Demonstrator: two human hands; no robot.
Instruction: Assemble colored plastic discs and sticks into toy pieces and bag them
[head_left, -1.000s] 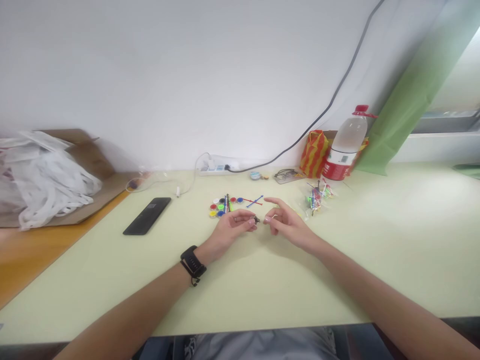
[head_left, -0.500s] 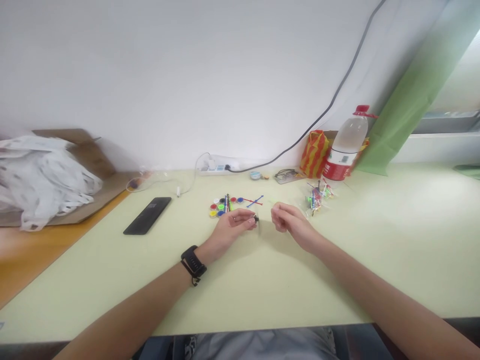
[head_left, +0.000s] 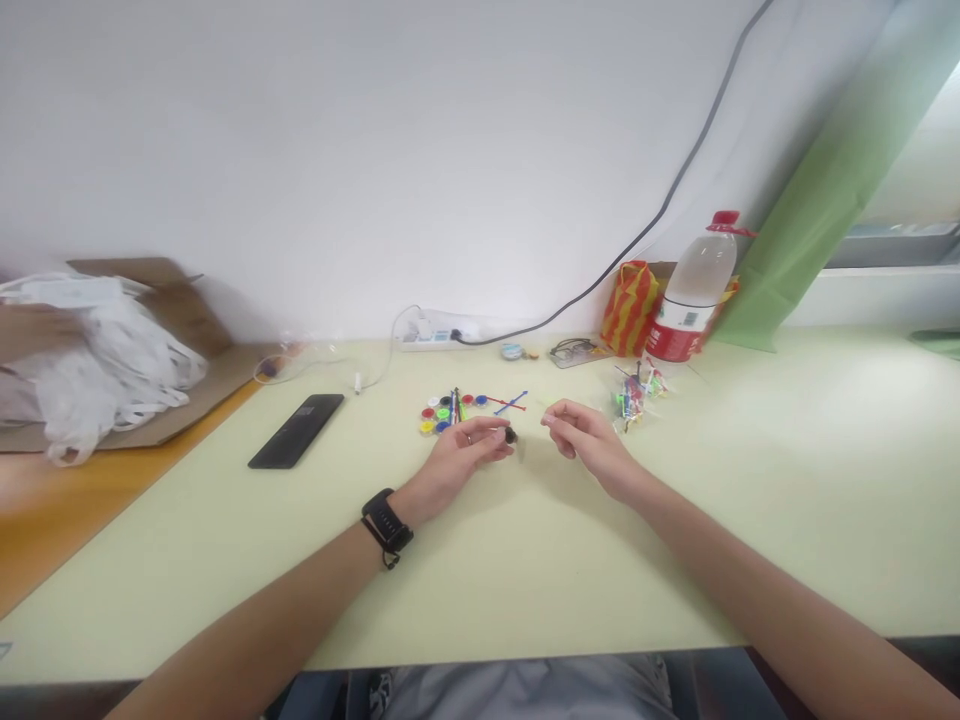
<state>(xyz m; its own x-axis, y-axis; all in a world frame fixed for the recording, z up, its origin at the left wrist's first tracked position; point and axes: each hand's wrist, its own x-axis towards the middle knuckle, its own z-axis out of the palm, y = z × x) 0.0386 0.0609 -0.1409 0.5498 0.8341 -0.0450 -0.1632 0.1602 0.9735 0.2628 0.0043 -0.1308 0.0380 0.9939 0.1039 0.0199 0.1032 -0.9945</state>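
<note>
Because only the tips of the left hand's [head_left: 469,450] fingers pinch the small dark part [head_left: 510,435], a slight twist or push could pop it loose. The part is held above the middle of the bench [head_left: 450,600], between the two hands, with no second grip on it. If dropped, it could bounce or roll towards the near edge, and its size would make it easy to lose. A faint pale streak [head_left: 522,450] shows just beside it, too blurred to identify; if it belongs to the part, a careless touch might catch it.

The right hand [head_left: 589,445] is apart from the part, its fingers curled with little gap at the tips; whether they hold anything, I cannot tell. Coming in too fast, they could knock the part away.

Just beyond the left hand, towards the far edge, lie coloured discs [head_left: 442,412] and thin sticks [head_left: 456,405], which a forward slip of the knuckles could scatter. A swing of the right hand towards the bench's right edge might brush the clear bag of coloured parts [head_left: 634,397].
</note>
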